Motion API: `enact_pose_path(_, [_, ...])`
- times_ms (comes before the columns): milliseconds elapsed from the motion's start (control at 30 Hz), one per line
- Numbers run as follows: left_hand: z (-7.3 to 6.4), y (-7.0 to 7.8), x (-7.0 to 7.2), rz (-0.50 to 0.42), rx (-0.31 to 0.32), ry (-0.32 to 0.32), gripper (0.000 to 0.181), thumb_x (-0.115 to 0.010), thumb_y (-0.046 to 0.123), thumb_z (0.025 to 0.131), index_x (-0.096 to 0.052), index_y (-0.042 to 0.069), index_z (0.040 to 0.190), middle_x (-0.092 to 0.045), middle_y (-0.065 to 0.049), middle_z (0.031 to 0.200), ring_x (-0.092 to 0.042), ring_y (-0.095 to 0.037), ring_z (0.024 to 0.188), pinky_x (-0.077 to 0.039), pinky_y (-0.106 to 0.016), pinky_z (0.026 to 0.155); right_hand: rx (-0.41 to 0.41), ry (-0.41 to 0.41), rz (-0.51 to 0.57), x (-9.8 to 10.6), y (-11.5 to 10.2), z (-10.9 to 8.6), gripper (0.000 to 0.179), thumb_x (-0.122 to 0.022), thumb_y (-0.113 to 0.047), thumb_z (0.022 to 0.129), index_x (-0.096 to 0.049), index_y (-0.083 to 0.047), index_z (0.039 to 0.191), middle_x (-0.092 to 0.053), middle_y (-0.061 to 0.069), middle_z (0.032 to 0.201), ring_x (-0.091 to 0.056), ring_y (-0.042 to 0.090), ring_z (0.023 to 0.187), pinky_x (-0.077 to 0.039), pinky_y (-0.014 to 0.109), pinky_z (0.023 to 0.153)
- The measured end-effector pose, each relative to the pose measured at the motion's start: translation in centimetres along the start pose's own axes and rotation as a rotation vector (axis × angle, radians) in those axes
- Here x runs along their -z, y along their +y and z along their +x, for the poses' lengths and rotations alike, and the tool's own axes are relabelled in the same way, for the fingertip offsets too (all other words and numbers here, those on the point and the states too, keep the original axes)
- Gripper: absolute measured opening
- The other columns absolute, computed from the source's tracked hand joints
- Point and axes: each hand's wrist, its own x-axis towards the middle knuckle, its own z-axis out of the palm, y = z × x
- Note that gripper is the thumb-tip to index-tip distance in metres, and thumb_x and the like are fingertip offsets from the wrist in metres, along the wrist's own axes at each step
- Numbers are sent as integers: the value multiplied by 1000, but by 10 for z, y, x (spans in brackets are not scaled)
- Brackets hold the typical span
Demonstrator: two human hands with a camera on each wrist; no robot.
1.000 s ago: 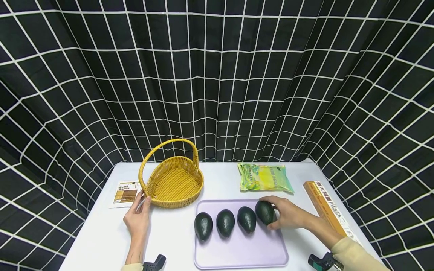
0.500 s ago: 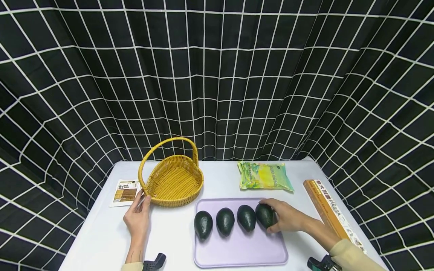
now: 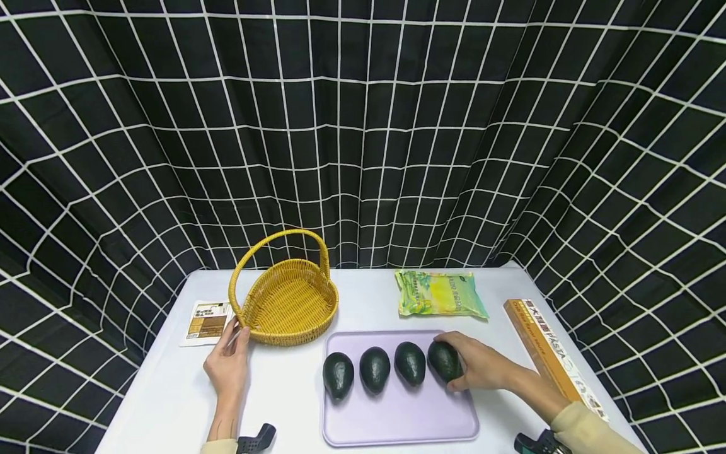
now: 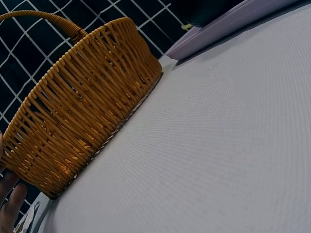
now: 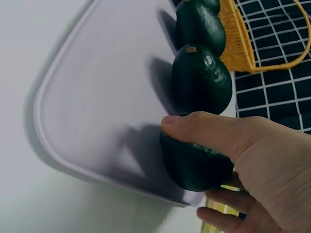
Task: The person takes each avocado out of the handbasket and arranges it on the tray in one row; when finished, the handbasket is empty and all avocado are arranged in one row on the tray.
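Observation:
My right hand (image 3: 482, 362) holds a dark green avocado (image 3: 444, 359) at the right end of a row on the lilac tray (image 3: 399, 422). In the right wrist view the thumb lies over this avocado (image 5: 194, 165), with the fingers on its far side. Three more avocados, the nearest (image 3: 410, 364) right beside the held one, lie along the tray's back half. My left hand (image 3: 229, 362) grips the yellow wicker basket (image 3: 292, 306) by its front left rim, at the foot of the handle. Only fingertips (image 4: 14, 201) of that hand show in the left wrist view.
Behind the tray lies a green and yellow packet (image 3: 441, 294). A long orange and white pasta box (image 3: 553, 356) lies along the right side. To the basket's left is a flat white and brown packet (image 3: 207, 323). A black grid curtain (image 3: 363, 157) surrounds the white table.
My right hand has shifted the held avocado slightly toward the front and right on the tray. The left hand and the basket have stayed in place.

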Motion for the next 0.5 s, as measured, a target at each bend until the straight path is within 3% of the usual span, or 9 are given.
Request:
enact_pose_path(233, [-1, -1, 0, 25, 11, 8, 54, -72, 36, 99, -61, 7, 144, -66, -17, 142, -64, -37, 128, -51, -3, 99, -20, 5, 24, -3, -2, 0, 91, -95, -25, 71, -50, -1, 147, -57, 21, 147, -57, 42, 134, -52, 64, 113])
enact_pose_path(500, [0, -2, 0, 23, 9, 5, 55, -72, 37, 99, -61, 7, 144, -65, -16, 143, -64, -37, 128, -51, -3, 98, -22, 5, 18, -1, -1, 2, 72, -93, -25, 77, -60, 0, 136, -66, 16, 134, -63, 38, 124, -58, 60, 106])
